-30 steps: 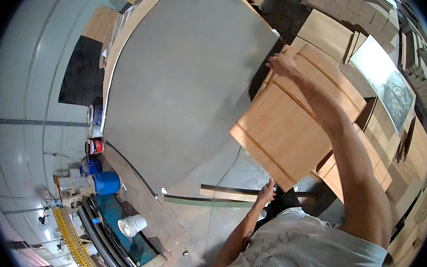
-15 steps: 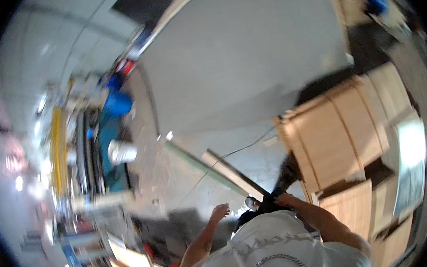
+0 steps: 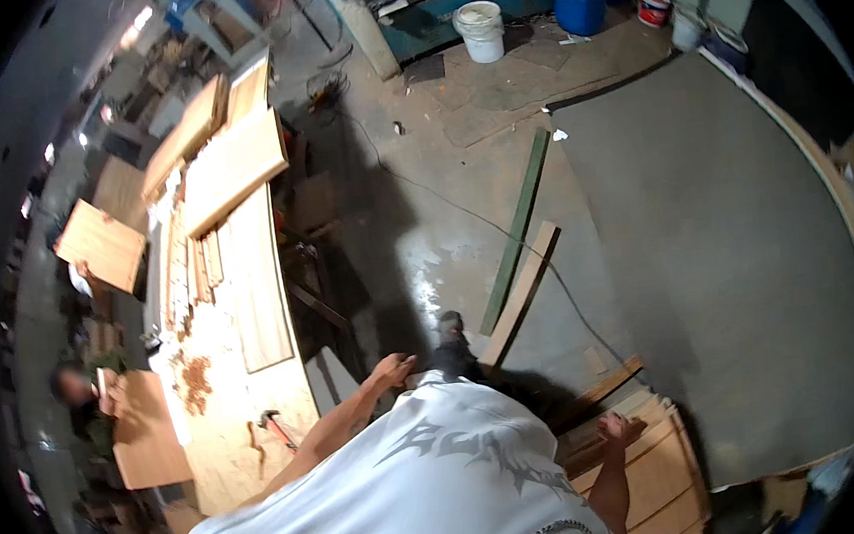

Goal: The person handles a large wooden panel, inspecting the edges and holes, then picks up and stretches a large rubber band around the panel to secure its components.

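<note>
My left hand hangs in front of my left side with its fingers loosely bent and nothing in them. It is nearest to the long workbench, where a hammer with a red handle lies close to my forearm. At my right side, my right hand is held over a stack of wooden panels. Its fingers are half curled and apart, with no object seen in them; whether it touches the wood I cannot tell.
A green beam and a pale beam lie on the floor, crossed by a thin cable. Right stands a large grey board. Wood panels cover the bench; a person is beyond. White bucket and blue drum stand far off.
My view has swung left: the workbench now fills the left side and the grey board has shifted right. My right hand has moved away from my body, out over the panels.
</note>
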The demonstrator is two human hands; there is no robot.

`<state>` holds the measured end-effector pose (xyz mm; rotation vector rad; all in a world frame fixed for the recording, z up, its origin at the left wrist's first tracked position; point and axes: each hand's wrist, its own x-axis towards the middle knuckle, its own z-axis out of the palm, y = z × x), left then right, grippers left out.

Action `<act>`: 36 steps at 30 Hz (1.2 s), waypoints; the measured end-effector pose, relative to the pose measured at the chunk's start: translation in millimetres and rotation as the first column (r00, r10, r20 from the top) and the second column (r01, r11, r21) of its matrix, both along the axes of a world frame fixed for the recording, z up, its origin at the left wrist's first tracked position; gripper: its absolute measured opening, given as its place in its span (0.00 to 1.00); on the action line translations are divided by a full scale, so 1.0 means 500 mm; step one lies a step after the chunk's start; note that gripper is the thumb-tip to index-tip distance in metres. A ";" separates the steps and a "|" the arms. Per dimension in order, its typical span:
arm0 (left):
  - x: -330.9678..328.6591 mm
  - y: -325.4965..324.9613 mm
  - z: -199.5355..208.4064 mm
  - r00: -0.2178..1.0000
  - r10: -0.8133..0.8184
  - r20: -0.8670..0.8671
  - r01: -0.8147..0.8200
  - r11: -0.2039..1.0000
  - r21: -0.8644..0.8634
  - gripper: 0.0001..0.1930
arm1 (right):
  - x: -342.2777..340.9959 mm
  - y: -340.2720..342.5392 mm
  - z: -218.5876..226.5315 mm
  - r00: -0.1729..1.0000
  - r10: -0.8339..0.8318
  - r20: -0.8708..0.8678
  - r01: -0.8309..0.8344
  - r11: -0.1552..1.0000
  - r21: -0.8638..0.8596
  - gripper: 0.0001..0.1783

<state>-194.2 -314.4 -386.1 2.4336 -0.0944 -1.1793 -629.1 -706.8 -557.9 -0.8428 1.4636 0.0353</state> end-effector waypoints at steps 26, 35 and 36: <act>0.571 0.169 0.500 0.881 -0.337 0.332 0.278 -0.200 -0.940 0.37 | 1.598 0.409 0.163 0.010 0.997 0.076 -0.947 0.033 -0.318 0.12; 0.914 0.240 0.433 0.927 -0.331 0.177 0.205 0.052 -0.977 0.31 | 1.835 0.360 -0.033 -0.215 0.965 -0.152 -0.730 -0.262 -0.631 0.13; 0.963 0.237 0.425 0.944 -0.286 0.165 0.200 0.101 -0.974 0.31 | 1.877 0.347 -0.066 -0.265 0.956 -0.126 -0.582 -0.263 -0.770 0.14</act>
